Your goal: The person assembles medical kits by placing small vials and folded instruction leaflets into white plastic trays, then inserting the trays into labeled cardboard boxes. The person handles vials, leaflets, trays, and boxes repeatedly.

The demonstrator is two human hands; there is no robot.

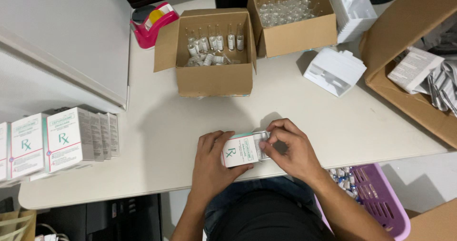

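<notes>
At the near edge of the white tabletop (157,141): one small white carton (240,150) with teal trim, lying flat just in front of the person's lap.

- Left hand (213,162): closed around the carton's left end, thumb on top, fingers wrapped along the near side.
- Right hand (291,148): fingertips pinched on the carton's open end flap (261,139), thumb and forefinger meeting at the right end.
- Middle of tabletop, beyond the hands: open cardboard box (214,81) holding glass ampoules (214,43), some upright, some lying loose.
- Behind it to the right: second open cardboard box (297,39) packed with clear ampoules, its near wall touching the first box's flap.
- Right of the boxes: white moulded plastic tray (334,71), single; a stack of like trays (352,10) farther back.
- Far right: large open cardboard box (404,103) with folded paper leaflets (414,68) inside.
- Back left: pink tape dispenser (153,24).
- Left edge: row of finished white cartons (62,138), standing side by side, touching.
- Below the tabletop, at the person's right: purple plastic basket (381,203) containing small vials; contents partly hidden.
</notes>
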